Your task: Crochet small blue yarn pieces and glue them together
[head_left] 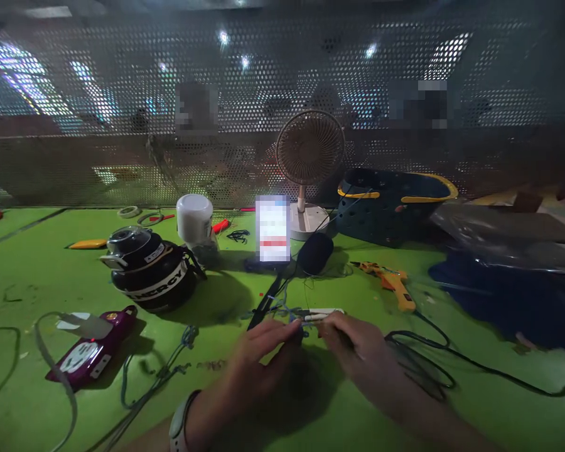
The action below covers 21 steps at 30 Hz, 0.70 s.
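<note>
Over the green tabletop (207, 414) my two hands meet in front of me. My left hand (263, 355), with a light wristband (181, 422), is closed in a pinch on a small piece of blue cord (304, 333). Close by on the right, my right hand (353, 345) pinches too; whatever lies between its fingertips is too small and dim to name. Just past the fingertips is a white looped handle (327, 312). A long dark strip (267, 302) lies to its left. Beyond them sits a dark ball of yarn (314, 253), with thin thread near it.
A lit phone (273, 229) stands before a fan (306, 150). Left are a black jug (155, 273), a white bottle (194, 216) and a purple power strip (91, 351). Right are an orange glue gun (393, 282) with its cable, a dark basket (381, 213) and plastic bags (508, 232).
</note>
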Each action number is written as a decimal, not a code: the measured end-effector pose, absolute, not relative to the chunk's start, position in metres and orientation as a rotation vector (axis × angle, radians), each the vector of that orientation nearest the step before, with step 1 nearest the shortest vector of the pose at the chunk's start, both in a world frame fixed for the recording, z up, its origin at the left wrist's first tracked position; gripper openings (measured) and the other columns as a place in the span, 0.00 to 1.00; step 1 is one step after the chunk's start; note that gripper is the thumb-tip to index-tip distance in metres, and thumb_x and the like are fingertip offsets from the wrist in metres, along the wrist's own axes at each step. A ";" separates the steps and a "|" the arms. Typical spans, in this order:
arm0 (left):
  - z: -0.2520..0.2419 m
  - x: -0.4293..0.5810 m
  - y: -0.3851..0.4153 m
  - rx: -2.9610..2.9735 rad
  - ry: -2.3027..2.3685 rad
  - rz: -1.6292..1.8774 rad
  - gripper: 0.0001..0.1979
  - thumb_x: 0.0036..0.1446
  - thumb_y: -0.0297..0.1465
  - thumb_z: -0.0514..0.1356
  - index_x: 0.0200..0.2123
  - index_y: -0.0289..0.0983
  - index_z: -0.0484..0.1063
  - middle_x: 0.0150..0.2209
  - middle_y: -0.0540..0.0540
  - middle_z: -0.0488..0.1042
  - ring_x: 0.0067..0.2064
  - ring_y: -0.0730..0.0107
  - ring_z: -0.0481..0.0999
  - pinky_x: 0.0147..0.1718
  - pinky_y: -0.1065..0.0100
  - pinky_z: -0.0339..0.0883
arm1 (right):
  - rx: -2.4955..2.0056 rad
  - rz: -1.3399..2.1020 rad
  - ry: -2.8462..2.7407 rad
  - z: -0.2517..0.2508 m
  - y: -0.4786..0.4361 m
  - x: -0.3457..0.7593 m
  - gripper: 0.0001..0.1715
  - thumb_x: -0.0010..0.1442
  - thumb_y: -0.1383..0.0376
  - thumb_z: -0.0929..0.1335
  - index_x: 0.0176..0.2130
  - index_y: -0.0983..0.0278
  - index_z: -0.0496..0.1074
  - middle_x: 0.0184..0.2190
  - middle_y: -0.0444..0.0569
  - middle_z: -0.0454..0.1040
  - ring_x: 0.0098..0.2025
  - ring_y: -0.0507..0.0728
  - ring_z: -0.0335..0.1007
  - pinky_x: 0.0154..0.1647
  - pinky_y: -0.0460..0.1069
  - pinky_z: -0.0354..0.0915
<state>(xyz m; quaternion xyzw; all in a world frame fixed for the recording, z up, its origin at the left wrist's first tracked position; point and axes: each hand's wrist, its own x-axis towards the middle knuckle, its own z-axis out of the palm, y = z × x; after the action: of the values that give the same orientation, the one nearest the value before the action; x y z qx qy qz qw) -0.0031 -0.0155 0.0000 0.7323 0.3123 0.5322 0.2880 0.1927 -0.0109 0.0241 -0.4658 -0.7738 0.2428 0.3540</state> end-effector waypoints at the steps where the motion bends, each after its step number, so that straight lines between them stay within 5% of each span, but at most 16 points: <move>1: -0.001 -0.003 -0.016 1.965 0.834 1.417 0.28 0.55 0.17 0.61 0.54 0.49 0.71 0.37 0.47 0.80 0.34 0.69 0.78 0.32 0.69 0.71 | -1.218 0.700 -2.018 0.025 -0.010 0.190 0.19 0.69 0.56 0.59 0.30 0.61 0.67 0.21 0.41 0.68 0.23 0.51 0.62 0.24 0.45 0.57; 17: 0.005 -0.004 -0.017 1.653 1.013 1.224 0.20 0.56 0.25 0.61 0.53 0.36 0.71 0.31 0.47 0.78 0.34 0.68 0.78 0.38 0.66 0.72 | -1.199 1.046 -1.824 0.021 -0.012 0.185 0.14 0.62 0.55 0.66 0.33 0.63 0.68 0.17 0.34 0.51 0.18 0.49 0.48 0.19 0.45 0.46; 21: 0.002 -0.004 -0.018 1.677 1.010 1.212 0.19 0.56 0.25 0.61 0.52 0.37 0.71 0.31 0.47 0.77 0.33 0.67 0.78 0.37 0.66 0.72 | -1.188 1.010 -1.808 0.020 -0.012 0.182 0.15 0.62 0.56 0.66 0.29 0.63 0.68 0.17 0.36 0.55 0.19 0.49 0.50 0.21 0.45 0.46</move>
<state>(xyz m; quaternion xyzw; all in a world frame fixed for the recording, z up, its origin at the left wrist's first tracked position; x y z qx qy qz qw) -0.0043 -0.0180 0.0018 0.6651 0.4008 0.4808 0.4072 0.1820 -0.0123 0.0198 -0.4627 -0.7040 0.3932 0.3683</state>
